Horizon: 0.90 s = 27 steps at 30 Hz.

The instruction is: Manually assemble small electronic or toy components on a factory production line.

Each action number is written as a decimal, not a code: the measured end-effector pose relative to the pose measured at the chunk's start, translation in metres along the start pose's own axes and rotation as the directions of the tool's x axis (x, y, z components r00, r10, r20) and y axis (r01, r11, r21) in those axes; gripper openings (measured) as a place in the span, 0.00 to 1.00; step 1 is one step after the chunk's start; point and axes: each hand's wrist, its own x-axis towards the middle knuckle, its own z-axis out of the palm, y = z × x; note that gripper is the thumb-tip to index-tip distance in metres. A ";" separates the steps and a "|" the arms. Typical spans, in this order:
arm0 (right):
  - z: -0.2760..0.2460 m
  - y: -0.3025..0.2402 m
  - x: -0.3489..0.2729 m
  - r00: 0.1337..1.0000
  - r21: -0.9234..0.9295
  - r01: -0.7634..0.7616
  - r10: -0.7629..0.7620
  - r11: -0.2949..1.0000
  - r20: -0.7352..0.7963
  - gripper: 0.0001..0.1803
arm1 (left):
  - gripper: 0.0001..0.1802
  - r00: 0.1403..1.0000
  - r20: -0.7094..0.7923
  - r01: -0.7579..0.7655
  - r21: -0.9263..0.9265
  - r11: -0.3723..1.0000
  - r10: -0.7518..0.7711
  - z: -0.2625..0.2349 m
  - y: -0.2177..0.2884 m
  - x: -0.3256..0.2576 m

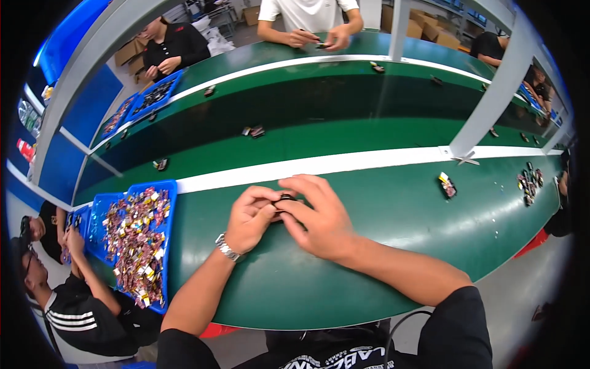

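Observation:
Above the green tabletop (270, 295), my left hand (247, 220) and my right hand (322, 218) meet, both closed on one small black part (287, 197). Fingers cover most of it, so its exact kind does not show. A thin light strip or wire seems to lie between the fingertips. My left wrist wears a metal watch band (227, 248). To the left of that hand stands a blue tray (169, 246), heaped with small reddish-brown pieces bearing white and yellow bits.
A white rail (276, 170) separates my tabletop from a green conveyor belt (326, 132) carrying scattered small parts. At right lie a black part with a yellow-white tag (447, 186) and a pile of dark parts (530, 183). A grey post (491, 101) rises there. Other people work around the line.

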 end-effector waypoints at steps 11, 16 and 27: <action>0.008 -0.002 0.003 1.000 0.046 -0.013 0.013 0.999 -0.009 0.12 | 0.12 0.999 0.020 0.026 -0.045 0.999 -0.026 -0.006 0.006 -0.007; 0.009 0.001 0.002 0.981 0.213 -0.191 0.189 0.958 0.033 0.11 | 0.12 0.998 -0.011 0.067 -0.065 0.996 -0.068 -0.004 0.008 -0.005; 0.010 0.004 0.006 0.982 0.192 -0.189 0.182 0.963 0.050 0.09 | 0.15 0.984 -0.118 0.125 -0.088 0.988 -0.135 0.003 0.011 -0.004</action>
